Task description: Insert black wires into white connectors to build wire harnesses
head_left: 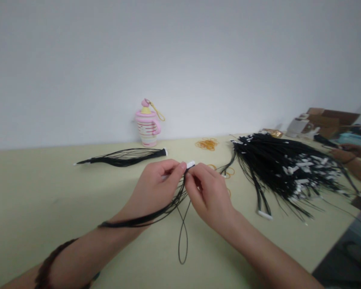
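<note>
Pinching a white connector (190,164) on black wires (165,210) between my closed left hand (155,188) and right hand (209,196).

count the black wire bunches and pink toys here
black wire bunches: 3 (held bunch in the left hand and right hand, small bunch, big pile)
pink toys: 1 (pink toy)
total: 4

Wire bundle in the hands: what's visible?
The wire bundle is thin black insulated wire, gathered into a thick strand across the left hand's wrist. It runs up to a small white connector at the fingertips of the left and right hand. One wire droops in a long loop above the tabletop.
</note>
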`<state>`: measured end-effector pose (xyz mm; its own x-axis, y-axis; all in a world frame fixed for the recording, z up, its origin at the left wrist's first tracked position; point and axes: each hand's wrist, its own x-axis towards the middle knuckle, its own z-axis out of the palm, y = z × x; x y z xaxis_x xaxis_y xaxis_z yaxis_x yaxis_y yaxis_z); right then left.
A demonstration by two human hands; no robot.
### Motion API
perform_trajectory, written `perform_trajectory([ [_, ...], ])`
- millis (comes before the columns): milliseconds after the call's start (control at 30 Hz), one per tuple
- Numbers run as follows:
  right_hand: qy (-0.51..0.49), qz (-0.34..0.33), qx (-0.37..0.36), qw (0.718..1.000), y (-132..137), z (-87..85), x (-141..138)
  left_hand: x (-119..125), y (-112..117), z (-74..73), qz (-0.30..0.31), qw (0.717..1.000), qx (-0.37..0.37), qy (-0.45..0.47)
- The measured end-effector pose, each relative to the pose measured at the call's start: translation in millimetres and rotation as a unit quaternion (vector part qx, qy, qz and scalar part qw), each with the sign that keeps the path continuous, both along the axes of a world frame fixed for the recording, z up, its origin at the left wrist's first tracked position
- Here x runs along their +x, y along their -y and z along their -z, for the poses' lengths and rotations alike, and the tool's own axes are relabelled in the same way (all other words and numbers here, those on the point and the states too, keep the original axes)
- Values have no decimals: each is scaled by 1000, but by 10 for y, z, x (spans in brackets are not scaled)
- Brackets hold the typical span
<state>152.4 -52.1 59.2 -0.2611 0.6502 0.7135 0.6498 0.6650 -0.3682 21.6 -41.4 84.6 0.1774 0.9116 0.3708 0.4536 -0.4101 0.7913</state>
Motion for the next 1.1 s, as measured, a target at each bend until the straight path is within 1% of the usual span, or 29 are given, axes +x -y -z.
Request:
perform_trajectory([
  [133,-24,-11,-21,999,-32,10,11,-5,-19,0,-4,1000,0,9],
  [167,-47,-25,-46,997,-51,6,20,-12,-35,4,-7,1000,-4,13],
  [200,-80,-50,-90,991,-71,-2,30,-25,-56,7,-10,1000,-11,21],
  [233,-121,-86,-152,977,-89,-14,41,-43,-81,6,-13,999,-21,37],
  [267,-164,-130,-226,951,-103,-31,51,-67,-109,-2,-17,997,-34,63],
  [300,-205,-181,-298,915,-111,-50,60,-97,-139,-19,-21,993,-53,99],
  [333,-241,-233,-361,870,-113,-70,67,-134,-170,-45,-23,987,-72,143],
  [367,-271,-283,-409,824,-109,-88,69,-176,-201,-81,-27,977,-89,191],
  [400,-295,-329,-441,781,-99,-103,68,-222,-229,-125,-31,965,-101,240],
  [467,-338,-398,-477,706,-76,-114,51,-316,-273,-225,-32,938,-107,327],
  [533,-391,-434,-495,643,-59,-94,16,-393,-293,-316,-19,914,-101,392],
  [567,-419,-440,-499,618,-57,-72,-8,-419,-292,-351,-7,902,-99,419],
  [633,-463,-439,-504,582,-63,-11,-64,-446,-271,-395,24,877,-100,469],
  [700,-477,-430,-515,567,-78,58,-123,-448,-232,-418,70,848,-121,512],
  [767,-484,-415,-515,572,-101,116,-163,-446,-192,-434,128,820,-170,531],
  [833,-491,-394,-496,598,-138,152,-160,-458,-167,-450,171,804,-217,526],
  [867,-487,-379,-490,615,-166,162,-139,-471,-164,-456,178,806,-228,515],
  [900,-475,-357,-493,636,-201,169,-106,-489,-168,-458,174,818,-228,498],
  [933,-454,-321,-494,668,-243,174,-64,-510,-178,-454,159,841,-217,469],
  [967,-432,-273,-488,708,-291,177,-16,-535,-192,-445,135,873,-197,425],
  [1033,-398,-162,-442,787,-386,183,72,-582,-222,-410,81,943,-151,287],
  [1067,-390,-116,-404,819,-423,184,103,-600,-233,-386,64,969,-136,198],
  [1100,-386,-86,-368,841,-447,182,121,-610,-238,-359,59,985,-126,106],
])
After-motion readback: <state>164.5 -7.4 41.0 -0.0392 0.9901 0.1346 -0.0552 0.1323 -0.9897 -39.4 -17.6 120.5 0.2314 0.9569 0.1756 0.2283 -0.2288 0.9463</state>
